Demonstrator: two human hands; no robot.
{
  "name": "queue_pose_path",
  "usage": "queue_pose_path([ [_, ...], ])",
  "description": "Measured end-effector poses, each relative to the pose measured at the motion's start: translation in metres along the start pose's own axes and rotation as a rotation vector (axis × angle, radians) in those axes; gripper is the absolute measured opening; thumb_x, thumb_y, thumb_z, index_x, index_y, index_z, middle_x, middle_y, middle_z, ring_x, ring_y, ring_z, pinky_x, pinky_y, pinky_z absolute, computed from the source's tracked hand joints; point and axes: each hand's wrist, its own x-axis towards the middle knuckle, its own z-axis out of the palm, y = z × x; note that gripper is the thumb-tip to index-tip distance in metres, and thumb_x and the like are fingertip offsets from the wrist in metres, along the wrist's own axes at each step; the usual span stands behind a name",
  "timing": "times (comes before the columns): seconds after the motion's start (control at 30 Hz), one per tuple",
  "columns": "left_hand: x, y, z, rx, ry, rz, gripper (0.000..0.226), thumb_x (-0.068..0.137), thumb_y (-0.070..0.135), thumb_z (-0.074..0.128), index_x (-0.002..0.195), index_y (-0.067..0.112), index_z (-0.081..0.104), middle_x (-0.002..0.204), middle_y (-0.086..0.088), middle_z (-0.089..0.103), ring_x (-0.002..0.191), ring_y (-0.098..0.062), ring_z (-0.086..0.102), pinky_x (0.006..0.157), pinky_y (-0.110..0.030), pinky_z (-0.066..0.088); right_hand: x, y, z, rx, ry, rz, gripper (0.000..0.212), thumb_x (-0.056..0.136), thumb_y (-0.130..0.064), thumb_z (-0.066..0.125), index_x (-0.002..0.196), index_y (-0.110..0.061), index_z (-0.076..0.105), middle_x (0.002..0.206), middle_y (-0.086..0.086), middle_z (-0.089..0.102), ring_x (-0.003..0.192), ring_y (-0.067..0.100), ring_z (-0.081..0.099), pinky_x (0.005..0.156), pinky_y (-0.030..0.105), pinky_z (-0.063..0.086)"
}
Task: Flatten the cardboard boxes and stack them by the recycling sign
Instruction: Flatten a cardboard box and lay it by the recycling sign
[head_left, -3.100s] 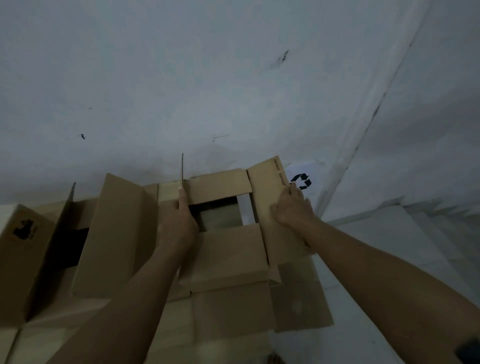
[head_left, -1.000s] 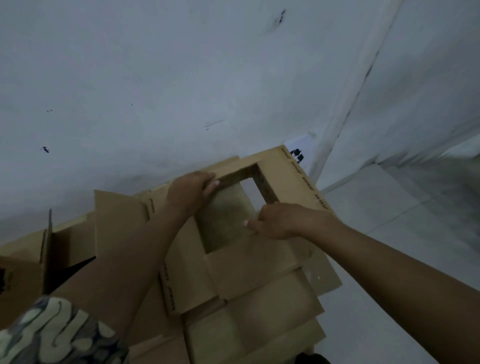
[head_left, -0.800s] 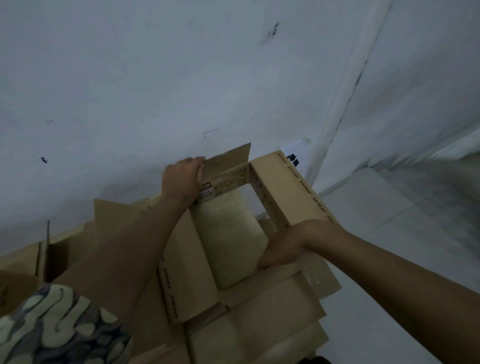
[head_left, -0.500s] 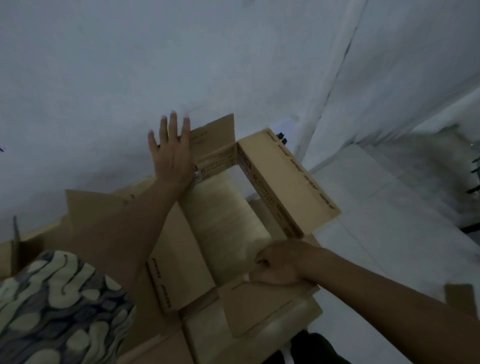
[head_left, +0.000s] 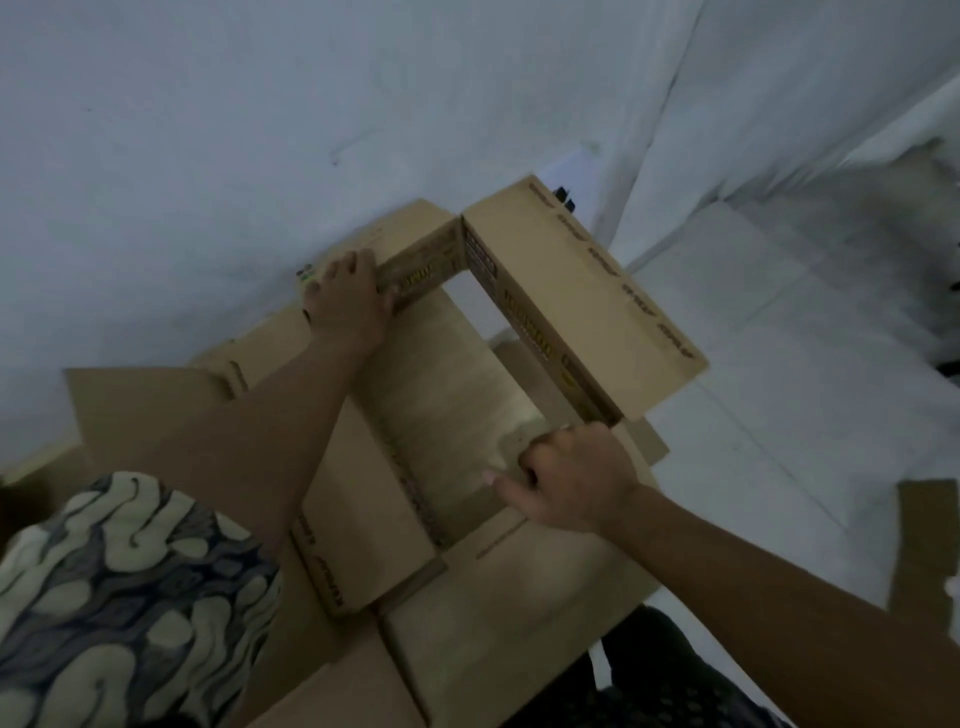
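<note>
A pale wall corner (head_left: 644, 171): both hands brace an open-ended brown cardboard box (head_left: 582, 291), left hand (head_left: 345, 299) pressing its far flap, right hand (head_left: 576, 480) gripping the near edge, probably to collapse it.

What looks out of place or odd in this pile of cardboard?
The box under the hands is not flat yet: its walls stand open around a square gap. It almost hides the recycling sign on the wall behind. A loose cardboard piece lies apart on the floor at right.
</note>
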Motion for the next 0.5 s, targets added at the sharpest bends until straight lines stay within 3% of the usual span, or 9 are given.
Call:
queue_pose_path([
  [0.1, -0.001, 0.003, 0.007, -0.027, 0.107, -0.024, 0.038, 0.101, 0.037, 0.041, 0.125, 0.011, 0.053, 0.118, -0.017, 0.062, 0.105, -0.039, 0.058, 0.092, -0.049, 0.038, -0.001, 0.000, 0.007, -0.002, 0.099, 0.002, 0.071, 0.093, -0.061, 0.046, 0.037, -0.018, 0.039, 0.034, -0.006, 0.031, 0.030, 0.013, 0.028, 0.043, 0.017, 0.023],
  [0.27, 0.000, 0.003, 0.011, 0.012, 0.184, 0.007, 0.031, 0.102, 0.034, 0.040, 0.108, 0.008, 0.056, 0.100, -0.019, 0.065, 0.089, -0.040, 0.061, 0.084, -0.044, 0.039, 0.001, 0.004, 0.021, 0.018, 0.237, -0.035, 0.068, 0.095, -0.054, 0.046, 0.037, -0.018, 0.044, 0.035, -0.004, 0.037, 0.031, 0.015, 0.030, 0.042, 0.018, 0.027],
  [0.4, -0.001, 0.004, 0.010, -0.015, 0.155, 0.002, 0.032, 0.102, 0.035, 0.039, 0.108, 0.008, 0.055, 0.102, -0.018, 0.064, 0.091, -0.039, 0.060, 0.085, -0.044, 0.039, 0.001, 0.005, 0.024, 0.027, 0.250, -0.055, 0.066, 0.096, -0.052, 0.045, 0.039, -0.019, 0.045, 0.037, -0.003, 0.038, 0.032, 0.017, 0.033, 0.042, 0.021, 0.029],
  [0.5, -0.006, 0.007, 0.003, -0.087, 0.051, -0.048, 0.041, 0.102, 0.040, 0.035, 0.127, 0.012, 0.052, 0.124, -0.018, 0.058, 0.112, -0.039, 0.054, 0.097, -0.050, 0.034, -0.004, 0.004, 0.017, 0.054, 0.157, -0.043, 0.066, 0.096, -0.057, 0.044, 0.041, -0.019, 0.044, 0.039, -0.005, 0.038, 0.033, 0.015, 0.034, 0.041, 0.021, 0.029],
])
